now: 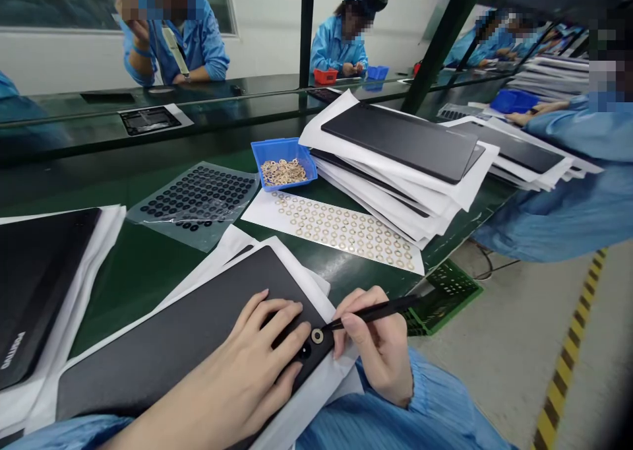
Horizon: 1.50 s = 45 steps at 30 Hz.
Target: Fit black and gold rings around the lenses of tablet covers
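A dark grey tablet back cover (198, 318) lies on white sheets in front of me. My left hand (267, 357) rests flat on it, fingers spread, fingertips close to the corner with the round camera hole (305, 350). In my right hand (373, 341) is a pair of black tweezers (378, 310), pinched, its tip at a small gold ring (317, 336) on that corner. Whether the tips grip the ring or only touch it I cannot tell. A white sheet of gold rings (336, 229) lies beyond the cover.
A blue bin (283, 165) of loose rings stands behind the ring sheet. Black ring stickers (198, 196) lie left of it. Stacked covers (400, 140) rise at the right, another stack (44, 291) at the left. A green crate (445, 298) sits below the table edge. Co-workers sit across and at right.
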### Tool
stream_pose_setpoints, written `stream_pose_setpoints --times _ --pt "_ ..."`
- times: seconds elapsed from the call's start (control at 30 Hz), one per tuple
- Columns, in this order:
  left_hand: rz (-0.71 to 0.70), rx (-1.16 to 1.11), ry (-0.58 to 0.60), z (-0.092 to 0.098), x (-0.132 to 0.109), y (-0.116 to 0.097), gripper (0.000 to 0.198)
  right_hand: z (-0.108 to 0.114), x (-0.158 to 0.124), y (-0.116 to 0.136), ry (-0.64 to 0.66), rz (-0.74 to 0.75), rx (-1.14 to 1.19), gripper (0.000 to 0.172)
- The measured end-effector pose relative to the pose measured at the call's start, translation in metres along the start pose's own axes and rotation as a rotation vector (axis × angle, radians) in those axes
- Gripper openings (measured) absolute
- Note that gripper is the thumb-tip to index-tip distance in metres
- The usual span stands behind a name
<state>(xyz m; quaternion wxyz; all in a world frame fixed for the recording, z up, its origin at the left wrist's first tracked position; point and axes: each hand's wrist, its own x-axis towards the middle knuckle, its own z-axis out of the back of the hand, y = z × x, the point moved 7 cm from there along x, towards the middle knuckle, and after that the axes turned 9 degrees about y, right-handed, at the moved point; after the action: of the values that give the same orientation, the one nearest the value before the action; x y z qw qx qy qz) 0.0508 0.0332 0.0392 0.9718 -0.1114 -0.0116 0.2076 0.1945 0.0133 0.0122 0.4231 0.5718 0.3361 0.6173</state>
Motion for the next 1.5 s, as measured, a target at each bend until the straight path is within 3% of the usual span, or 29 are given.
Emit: stream_pose_setpoints --times 0.23,0.33,0.43,0.57,0.67,0.77,0.87,1.0,1.1,1.23,1.33,1.4,1.5 --pt "-0.018 0.007 0.006 -0.004 -0.001 0.001 0.034 -0.001 -0.006 -0.005 0.061 -0.053 0.218 0.011" --pt "-0.017 -0.009 -0.004 -0.004 0.000 0.001 0.033 0.009 0.008 0.007 0.081 -0.031 0.225 0.013" --pt "-0.005 -0.024 -0.001 -0.002 0.000 0.001 0.032 0.022 0.051 0.027 0.118 0.049 -0.034 0.016" --pt "0.008 -0.071 0.021 0.000 0.000 0.001 0.030 0.028 0.145 0.046 0.106 0.203 -0.315 0.022" --pt "0.010 -0.101 0.017 0.003 0.000 0.001 0.031 0.017 0.218 0.040 0.097 0.327 -0.527 0.020" --pt "0.011 -0.114 0.013 0.005 -0.002 0.001 0.029 -0.007 0.270 0.011 0.269 0.318 -0.763 0.003" --pt "0.014 -0.121 0.016 0.006 -0.004 -0.001 0.028 -0.014 0.291 -0.016 0.369 0.157 -0.827 0.008" --pt "0.014 -0.129 -0.052 0.011 -0.002 0.005 0.022 -0.028 0.288 -0.016 0.413 0.087 -0.773 0.008" --pt "0.153 -0.118 -0.160 0.022 -0.003 0.044 0.018 -0.069 0.274 -0.012 0.557 0.135 -0.797 0.011" --pt "0.700 -0.193 -0.284 0.039 -0.037 0.149 0.027 -0.139 0.248 -0.021 0.745 0.261 -0.783 0.018" --pt "0.901 -0.284 -0.258 0.044 -0.070 0.208 0.034 -0.172 0.236 -0.036 0.811 0.319 -0.741 0.024" --pt "0.958 -0.392 -0.210 0.041 -0.084 0.232 0.037 -0.182 0.235 -0.048 0.810 0.330 -0.719 0.024" --pt "1.008 -0.571 -0.173 0.031 -0.092 0.245 0.038 -0.186 0.238 -0.064 0.806 0.323 -0.701 0.023"
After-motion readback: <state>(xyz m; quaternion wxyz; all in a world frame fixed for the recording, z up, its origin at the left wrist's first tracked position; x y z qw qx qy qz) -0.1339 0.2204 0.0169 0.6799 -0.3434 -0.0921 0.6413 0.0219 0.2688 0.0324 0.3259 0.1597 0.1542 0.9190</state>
